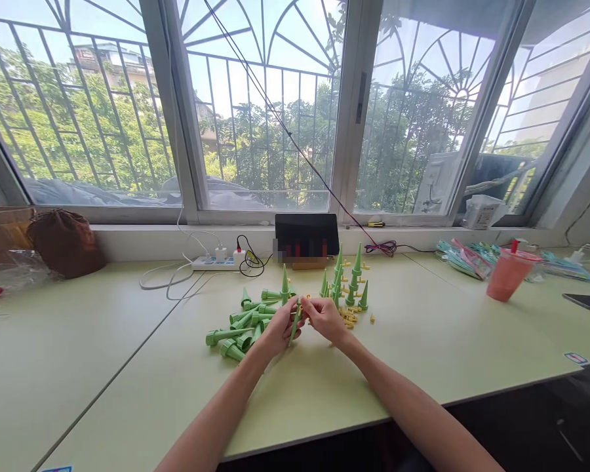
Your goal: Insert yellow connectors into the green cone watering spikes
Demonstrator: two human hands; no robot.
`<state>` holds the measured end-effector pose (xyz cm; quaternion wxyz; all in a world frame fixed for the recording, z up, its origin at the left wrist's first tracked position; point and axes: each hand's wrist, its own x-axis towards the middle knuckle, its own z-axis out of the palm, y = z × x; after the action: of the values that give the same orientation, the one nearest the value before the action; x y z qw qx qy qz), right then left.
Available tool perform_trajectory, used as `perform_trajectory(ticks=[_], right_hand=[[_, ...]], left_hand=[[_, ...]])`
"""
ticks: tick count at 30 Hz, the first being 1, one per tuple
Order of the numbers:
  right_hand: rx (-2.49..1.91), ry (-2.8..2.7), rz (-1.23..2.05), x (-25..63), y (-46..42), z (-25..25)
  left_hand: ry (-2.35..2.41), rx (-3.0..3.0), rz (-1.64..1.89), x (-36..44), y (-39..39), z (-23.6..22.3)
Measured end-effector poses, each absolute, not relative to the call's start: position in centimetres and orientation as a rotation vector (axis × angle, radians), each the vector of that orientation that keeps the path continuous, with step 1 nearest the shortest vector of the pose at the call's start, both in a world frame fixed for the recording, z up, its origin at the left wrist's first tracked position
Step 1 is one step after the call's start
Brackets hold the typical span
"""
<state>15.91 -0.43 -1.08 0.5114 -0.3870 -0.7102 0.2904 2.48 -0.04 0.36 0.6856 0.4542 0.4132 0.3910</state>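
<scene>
My left hand [276,329] is closed around a green plastic plant-watering spike [294,332], its point tilted down toward me. My right hand [327,318] pinches at the spike's wide upper end, where a bit of yellow shows; the fingers mostly hide this small yellow valve. Left of my left hand lies a pile of loose green spikes [221,335]. Beyond my right hand, several green spikes [356,269] stand point up, some stacked, with yellow valves sticking out of their sides. Loose yellow valves [349,321] lie just right of my right hand.
At the back stand a dark-screened tablet [307,235] and a power strip [220,263] with cables. To the right are a red drink cup [511,275], plastic-wrapped packets [459,259] and a phone [587,302]. A brown drawstring bag [67,244] sits far left.
</scene>
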Motion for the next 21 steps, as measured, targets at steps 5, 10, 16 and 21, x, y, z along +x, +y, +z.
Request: perform_trajectory(ticks=[5, 10, 16, 21], right_hand=[[-0.926, -1.718, 0.679, 15.9, -0.6, -0.8], [-0.985, -1.699, 0.604, 15.9, -0.5, -0.8], [-1.076, -1.686, 0.51, 15.9, -0.4, -1.1], [-1.15, -1.657, 0.451, 15.9, -0.2, -1.2]], left_hand=[[0.925, 1.034, 0.888, 2.5, 0.1, 0.2], [1.009, 1.113, 1.007, 2.7, 0.4, -0.3], [1.086, 1.301, 1.141, 2.8, 0.5, -0.3], [1.147, 1.503, 1.194, 2.8, 0.7, -0.8]])
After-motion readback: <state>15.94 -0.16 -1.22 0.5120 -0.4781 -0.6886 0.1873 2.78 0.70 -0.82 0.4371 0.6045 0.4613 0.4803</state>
